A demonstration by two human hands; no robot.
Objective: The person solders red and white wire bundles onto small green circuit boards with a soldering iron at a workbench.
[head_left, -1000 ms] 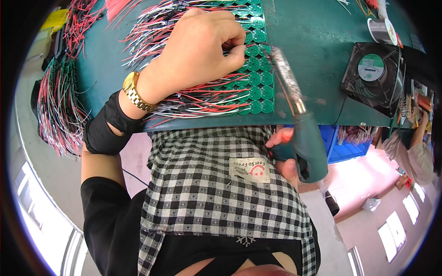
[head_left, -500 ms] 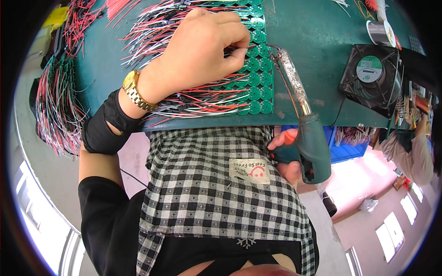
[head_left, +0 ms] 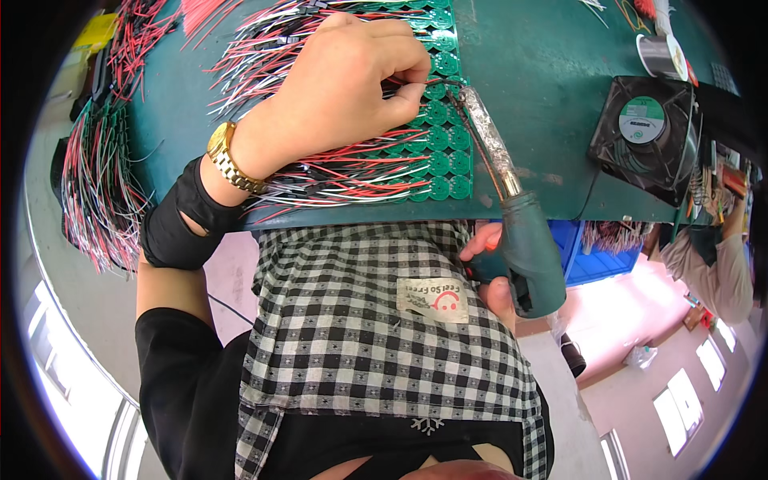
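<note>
My left hand (head_left: 352,80) is over the sheet of round green circuit boards (head_left: 438,164), thumb and forefinger pinched on a thin wire at one of the boards. Much of that wire is hidden by the fingers. Below the table edge, my right hand (head_left: 501,299) grips a soldering iron (head_left: 534,252) with a dark green body; only some fingers show. The iron's shiny, crusted metal shaft reaches up over the sheet, and its dark tip meets the board area beside the pinched wire. Red, white and black wires (head_left: 344,176) fan leftward from the boards.
A black fan (head_left: 642,124) and a solder spool (head_left: 662,58) stand at the right of the green table (head_left: 544,104). Wired boards (head_left: 100,176) hang at the left edge. A blue crate (head_left: 604,256) lies beyond the table edge; another person's arm (head_left: 716,264) shows at far right.
The soldering iron has shifted left, bringing its tip over the boards near my left fingers. My left hand and the sheet have moved slightly left.
</note>
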